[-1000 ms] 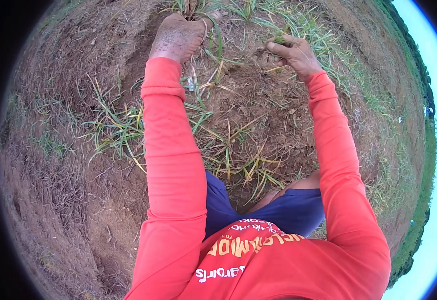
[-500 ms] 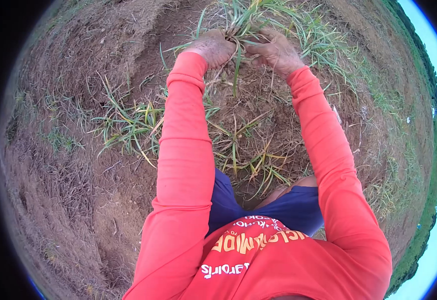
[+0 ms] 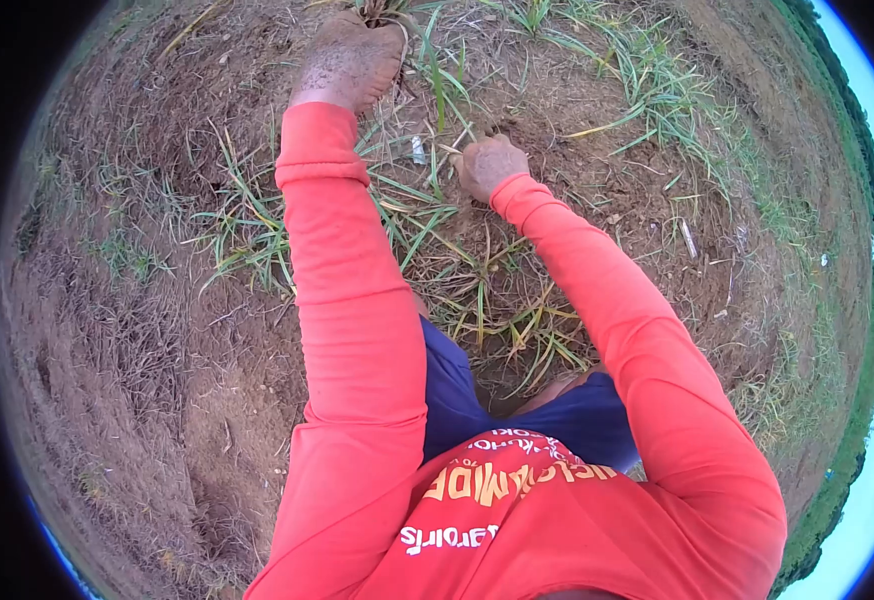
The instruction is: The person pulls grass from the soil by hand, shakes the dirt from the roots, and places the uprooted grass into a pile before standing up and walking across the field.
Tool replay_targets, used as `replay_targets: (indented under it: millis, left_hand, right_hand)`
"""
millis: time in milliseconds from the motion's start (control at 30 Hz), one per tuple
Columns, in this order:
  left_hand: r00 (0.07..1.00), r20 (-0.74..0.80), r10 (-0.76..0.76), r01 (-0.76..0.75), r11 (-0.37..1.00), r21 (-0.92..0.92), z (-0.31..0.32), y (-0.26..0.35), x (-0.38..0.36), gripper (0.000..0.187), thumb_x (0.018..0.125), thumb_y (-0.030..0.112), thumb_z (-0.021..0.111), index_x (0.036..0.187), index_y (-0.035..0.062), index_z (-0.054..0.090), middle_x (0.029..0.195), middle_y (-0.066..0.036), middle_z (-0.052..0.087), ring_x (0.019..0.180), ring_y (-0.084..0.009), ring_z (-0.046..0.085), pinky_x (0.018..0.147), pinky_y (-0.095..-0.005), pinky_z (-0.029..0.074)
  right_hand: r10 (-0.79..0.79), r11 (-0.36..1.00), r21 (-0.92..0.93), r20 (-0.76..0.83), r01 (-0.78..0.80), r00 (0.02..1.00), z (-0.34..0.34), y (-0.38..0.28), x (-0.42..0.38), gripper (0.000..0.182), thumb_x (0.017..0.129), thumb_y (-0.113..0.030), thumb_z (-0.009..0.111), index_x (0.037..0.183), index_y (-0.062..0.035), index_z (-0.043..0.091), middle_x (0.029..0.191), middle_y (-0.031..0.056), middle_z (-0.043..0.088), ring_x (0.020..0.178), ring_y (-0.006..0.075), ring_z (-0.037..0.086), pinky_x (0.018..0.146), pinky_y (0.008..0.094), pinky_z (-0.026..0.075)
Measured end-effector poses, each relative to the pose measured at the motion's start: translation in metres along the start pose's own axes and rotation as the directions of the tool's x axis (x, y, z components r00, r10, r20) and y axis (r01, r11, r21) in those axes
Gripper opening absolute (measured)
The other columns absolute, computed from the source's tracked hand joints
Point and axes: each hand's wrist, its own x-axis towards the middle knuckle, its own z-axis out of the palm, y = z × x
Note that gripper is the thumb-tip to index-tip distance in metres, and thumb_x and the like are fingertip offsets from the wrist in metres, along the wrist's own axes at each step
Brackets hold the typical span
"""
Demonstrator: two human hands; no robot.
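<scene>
The left grip point(image 3: 351, 62) is clamped on a grass clump point(image 3: 381, 10), blades point(image 3: 437, 85) slanting bodyward.

Outdoor field, soil point(image 3: 242, 400) and grass tufts point(image 3: 657, 90).

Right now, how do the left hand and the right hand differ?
The left hand reaches out near the view's top edge, while the right hand is lower, closer to the body. The left hand is heavily speckled with soil; the right hand looks less so. The left hand is closed around a bunch of grass; the right hand's fingertips are hard to see, so its grip is unclear. Both are bare.
</scene>
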Motion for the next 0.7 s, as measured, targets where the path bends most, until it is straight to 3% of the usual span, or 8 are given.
replay_targets:
  millis: [33, 100, 133, 200, 333, 433, 533, 700]
  left_hand:
    - [0.998, -0.044, 0.039, -0.038, 0.999, 0.018, -0.004, -0.005, 0.003, 0.052, 0.086, 0.041, 0.066, 0.094, -0.0094, 0.068, 0.080, -0.028, 0.069, 0.077, -0.0390, 0.068, 0.079, -0.0476, 0.053]
    - [0.997, -0.025, -0.077, 0.075, 0.996, -0.054, -0.015, -0.014, 0.005, 0.067, 0.085, 0.054, 0.072, 0.096, -0.0116, 0.067, 0.082, -0.020, 0.066, 0.079, -0.0323, 0.064, 0.078, -0.0460, 0.051]
    - [0.990, -0.004, -0.140, 0.139, 0.986, -0.092, -0.020, -0.016, 0.002, 0.074, 0.084, 0.060, 0.075, 0.097, -0.0127, 0.067, 0.082, -0.016, 0.065, 0.080, -0.0289, 0.062, 0.078, -0.0453, 0.049]
    - [0.996, -0.020, -0.090, 0.086, 0.984, -0.157, -0.025, -0.013, -0.006, 0.053, 0.088, 0.047, 0.072, 0.099, -0.0054, 0.071, 0.081, -0.013, 0.068, 0.077, -0.0235, 0.062, 0.074, -0.0417, 0.050]
    - [0.994, -0.069, -0.080, 0.069, 0.986, -0.151, -0.034, -0.017, -0.006, 0.052, 0.088, 0.046, 0.071, 0.099, -0.0057, 0.071, 0.082, -0.015, 0.069, 0.078, -0.0250, 0.063, 0.074, -0.0421, 0.051]
    - [0.995, -0.078, -0.068, 0.056, 0.987, -0.153, -0.036, -0.021, -0.006, 0.052, 0.088, 0.045, 0.070, 0.099, -0.0059, 0.071, 0.083, -0.016, 0.069, 0.078, -0.0261, 0.063, 0.075, -0.0424, 0.051]
    - [0.994, -0.086, -0.063, 0.049, 0.987, -0.152, -0.034, -0.027, 0.000, 0.051, 0.088, 0.044, 0.069, 0.099, -0.0060, 0.071, 0.083, -0.017, 0.069, 0.078, -0.0272, 0.064, 0.075, -0.0427, 0.051]
    - [0.995, -0.083, -0.062, 0.048, 0.986, -0.158, -0.027, -0.032, 0.005, 0.050, 0.088, 0.043, 0.068, 0.098, -0.0064, 0.070, 0.085, -0.018, 0.070, 0.079, -0.0290, 0.065, 0.076, -0.0432, 0.052]
  right_hand:
    - [0.033, 0.999, -0.013, 0.031, -0.032, 0.999, 0.002, -0.001, 0.004, 0.032, 0.091, -0.032, 0.064, 0.105, -0.0049, 0.075, 0.113, 0.0213, 0.071, 0.113, 0.0388, 0.066, 0.094, 0.0489, 0.056]
    - [0.089, 0.995, 0.038, 0.162, -0.096, 0.983, -0.010, -0.008, 0.009, 0.029, 0.089, -0.023, 0.062, 0.102, -0.0007, 0.075, 0.110, 0.0259, 0.073, 0.104, 0.0414, 0.071, 0.092, 0.0478, 0.058]
    - [0.088, 0.993, 0.060, 0.150, -0.098, 0.985, -0.007, -0.007, 0.008, 0.029, 0.088, -0.023, 0.063, 0.102, -0.0004, 0.075, 0.109, 0.0262, 0.073, 0.103, 0.0419, 0.072, 0.091, 0.0483, 0.058]
    - [0.098, 0.989, 0.099, 0.106, -0.109, 0.990, -0.006, 0.000, 0.010, 0.030, 0.087, -0.023, 0.065, 0.102, 0.0003, 0.075, 0.106, 0.0268, 0.073, 0.101, 0.0430, 0.072, 0.090, 0.0493, 0.058]
    - [0.100, 0.989, 0.105, 0.063, -0.106, 0.993, 0.003, 0.005, 0.013, 0.029, 0.084, -0.023, 0.067, 0.098, 0.0001, 0.076, 0.101, 0.0288, 0.073, 0.097, 0.0454, 0.072, 0.088, 0.0504, 0.058]
    - [0.121, 0.989, 0.088, 0.010, -0.121, 0.993, 0.013, 0.009, 0.010, 0.027, 0.087, -0.031, 0.068, 0.095, -0.0071, 0.077, 0.096, 0.0244, 0.073, 0.094, 0.0441, 0.071, 0.086, 0.0510, 0.057]
    - [0.091, 0.985, 0.153, -0.029, -0.085, 0.995, 0.009, 0.010, 0.000, 0.025, 0.084, -0.024, 0.067, 0.092, -0.0036, 0.077, 0.096, 0.0280, 0.072, 0.093, 0.0470, 0.071, 0.086, 0.0516, 0.057]
    - [-0.009, 0.983, 0.180, -0.111, 0.029, 0.994, 0.000, 0.015, -0.009, 0.024, 0.089, -0.028, 0.066, 0.087, -0.0062, 0.077, 0.084, 0.0228, 0.072, 0.082, 0.0445, 0.070, 0.077, 0.0527, 0.057]
